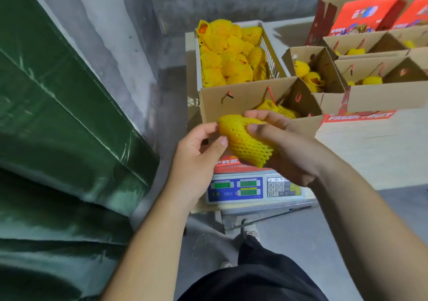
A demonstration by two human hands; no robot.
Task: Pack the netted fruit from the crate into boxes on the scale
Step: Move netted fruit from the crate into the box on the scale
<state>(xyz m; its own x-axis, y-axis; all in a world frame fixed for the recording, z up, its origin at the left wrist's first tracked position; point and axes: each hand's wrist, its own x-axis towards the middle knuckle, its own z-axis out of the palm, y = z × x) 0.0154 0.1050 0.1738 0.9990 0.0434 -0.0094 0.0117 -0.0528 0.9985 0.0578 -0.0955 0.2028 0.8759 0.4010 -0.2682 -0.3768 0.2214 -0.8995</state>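
A: Entry. Netted fruit (245, 139) sits in the air between both hands, just above the near edge of the open carton (234, 102) on the scale (254, 189). Right hand (284, 147) cups it from the right, thumb and fingers curled round the yellow foam net. Left hand (199, 152) pinches the net's left end between thumb and fingertips.

B: Advice for the step?

A: Judgement only: seat the net fully over the fruit before release, then lower it into the carton beside the fruit already inside (278, 109); don't drop it, since the skin likely bruises. Read the scale afterwards; its digits are too blurred to read here.

B: Containers?

A: The carton on the scale shows that one netted fruit at its right end, the rest hidden by the near wall. Directly behind it, the white crate (271, 55) is heaped with netted fruit. To the right, further open cartons (382, 96) each show a few yellow nets. Far right, red printed boxes (363, 13) stand upright; contents cannot be told
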